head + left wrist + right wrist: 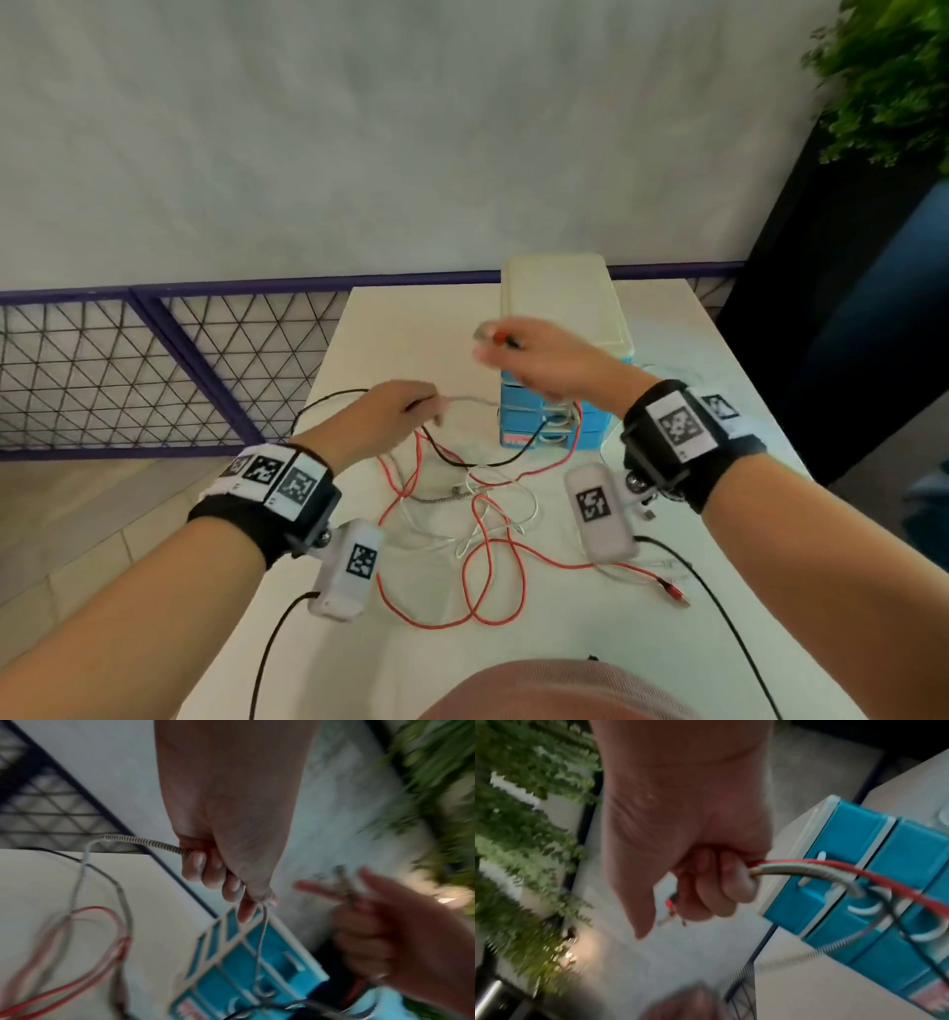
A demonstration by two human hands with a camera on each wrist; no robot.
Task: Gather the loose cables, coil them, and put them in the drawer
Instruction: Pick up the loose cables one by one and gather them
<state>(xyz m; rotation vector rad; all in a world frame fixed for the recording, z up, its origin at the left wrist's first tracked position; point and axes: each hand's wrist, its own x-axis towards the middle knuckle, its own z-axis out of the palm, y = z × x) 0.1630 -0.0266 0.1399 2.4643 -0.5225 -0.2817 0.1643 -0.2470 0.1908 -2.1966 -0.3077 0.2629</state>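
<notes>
While the left hand [382, 419] grips one grey cable [144, 842], the right hand [552, 362] clutches two.

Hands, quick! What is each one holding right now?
Left hand: closed around the grey braided cable.
Right hand: closed around the red cable and a grey cable end together.

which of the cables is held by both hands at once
The grey braided cable: it runs from the left hand to the right hand. The red cable is gripped by the right hand only.
</notes>
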